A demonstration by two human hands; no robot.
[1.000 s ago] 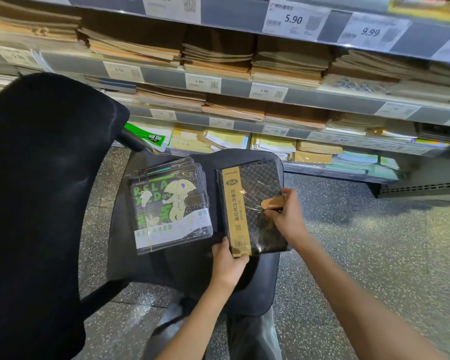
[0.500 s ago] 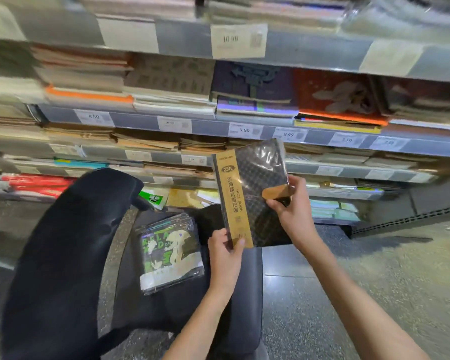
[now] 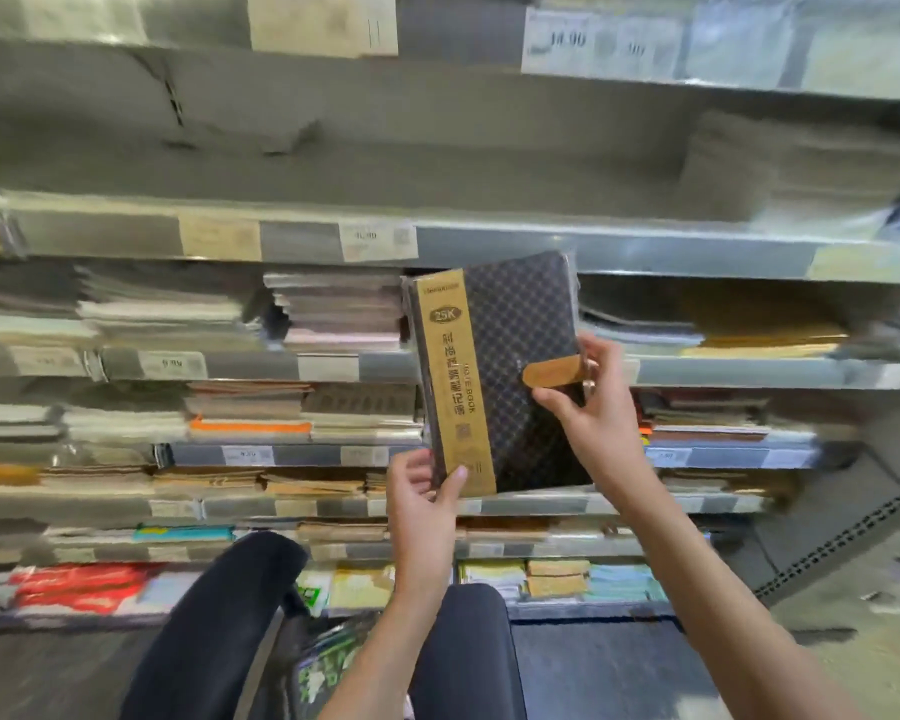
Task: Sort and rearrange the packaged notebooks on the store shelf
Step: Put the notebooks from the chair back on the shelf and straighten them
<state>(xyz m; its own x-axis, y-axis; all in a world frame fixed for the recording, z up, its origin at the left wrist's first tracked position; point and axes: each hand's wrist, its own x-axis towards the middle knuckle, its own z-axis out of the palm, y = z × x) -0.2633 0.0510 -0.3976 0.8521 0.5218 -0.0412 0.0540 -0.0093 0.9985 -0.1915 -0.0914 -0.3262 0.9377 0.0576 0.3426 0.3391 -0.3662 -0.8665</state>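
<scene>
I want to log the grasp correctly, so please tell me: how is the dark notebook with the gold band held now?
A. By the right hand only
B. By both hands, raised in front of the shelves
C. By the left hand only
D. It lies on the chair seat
B: the left hand pinches the bottom corner of the notebook and the right hand grips its clasp edge, before the shelves.

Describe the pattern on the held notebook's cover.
Dark cover with a fine diamond lattice on the notebook, plus a gold band down its left side; head view.

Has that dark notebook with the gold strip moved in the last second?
Yes. The notebook has gone up off the black chair seat, held by both hands, to the shelves.
</scene>
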